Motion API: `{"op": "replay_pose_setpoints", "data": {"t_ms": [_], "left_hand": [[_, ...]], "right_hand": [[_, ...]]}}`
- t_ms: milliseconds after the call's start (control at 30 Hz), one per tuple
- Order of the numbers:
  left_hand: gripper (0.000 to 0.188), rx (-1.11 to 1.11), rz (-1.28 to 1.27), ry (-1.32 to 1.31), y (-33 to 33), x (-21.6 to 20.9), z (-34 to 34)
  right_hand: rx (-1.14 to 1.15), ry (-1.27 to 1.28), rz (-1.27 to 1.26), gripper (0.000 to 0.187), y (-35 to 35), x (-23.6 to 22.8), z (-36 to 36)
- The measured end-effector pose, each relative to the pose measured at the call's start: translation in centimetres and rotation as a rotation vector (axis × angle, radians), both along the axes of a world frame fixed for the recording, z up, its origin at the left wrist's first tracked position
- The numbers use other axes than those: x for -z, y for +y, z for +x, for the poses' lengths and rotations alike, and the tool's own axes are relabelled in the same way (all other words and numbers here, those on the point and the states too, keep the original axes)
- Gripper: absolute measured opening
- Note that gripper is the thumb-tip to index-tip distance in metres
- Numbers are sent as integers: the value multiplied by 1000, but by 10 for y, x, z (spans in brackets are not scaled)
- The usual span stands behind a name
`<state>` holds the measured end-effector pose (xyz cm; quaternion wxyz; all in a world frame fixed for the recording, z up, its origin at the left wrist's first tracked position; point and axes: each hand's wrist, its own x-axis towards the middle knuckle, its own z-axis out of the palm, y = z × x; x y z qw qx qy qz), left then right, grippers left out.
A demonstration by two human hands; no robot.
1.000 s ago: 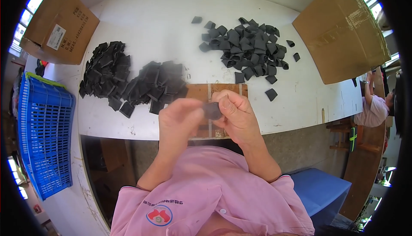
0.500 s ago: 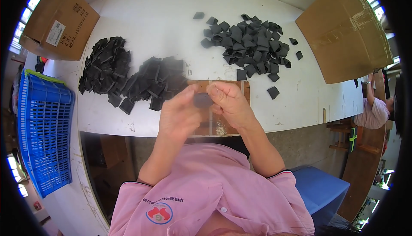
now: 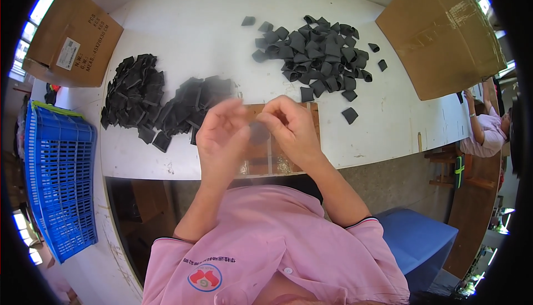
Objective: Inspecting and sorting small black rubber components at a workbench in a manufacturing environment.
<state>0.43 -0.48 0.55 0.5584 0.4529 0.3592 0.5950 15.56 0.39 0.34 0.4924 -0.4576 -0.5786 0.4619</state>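
Note:
Between my hands, over the brown board (image 3: 255,163) at the table's front edge, is a small dark grey fabric piece (image 3: 259,133), blurred by motion. The thumb and forefinger of my right hand (image 3: 291,130) pinch its upper right edge. Close against its left side is my left hand (image 3: 219,141); its fingers are smeared, and I cannot tell whether the thumb grips the piece. Flat dark pieces lie in one heap (image 3: 133,94) at the left and another heap (image 3: 191,99) beside my left hand. Folded, tube-like dark pieces form a loose pile (image 3: 325,52) at the far right.
Cardboard boxes stand at the left (image 3: 72,38) and right (image 3: 444,33) of the white table (image 3: 377,138). A blue plastic basket (image 3: 61,177) is at far left. A blue stool (image 3: 413,238) stands below the table's right side. Another person (image 3: 483,130) sits at far right.
My left hand has shifted a little left, its fingers lifting apart from the right hand's. The right hand still pinches the piece. The whole view has tilted slightly.

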Motion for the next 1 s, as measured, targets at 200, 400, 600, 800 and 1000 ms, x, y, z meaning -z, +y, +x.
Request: {"op": "replay_pose_setpoints", "data": {"t_ms": [200, 400, 600, 800, 1000], "left_hand": [[26, 79, 295, 344, 6, -12, -3], [11, 60, 79, -229, -4, -4, 2], [8, 87, 8, -494, -3, 0, 2], [9, 136, 19, -460, 2, 2, -1], [13, 20, 40, -102, -1, 1, -7]], "right_hand": [[160, -213, 444, 32, -22, -11, -3], [157, -216, 401, 31, -22, -23, -12], [63, -142, 202, 26, -22, -37, -9], [101, -114, 183, 15, -19, -27, -11], [126, -205, 264, 12, -20, -25, -10]]}}
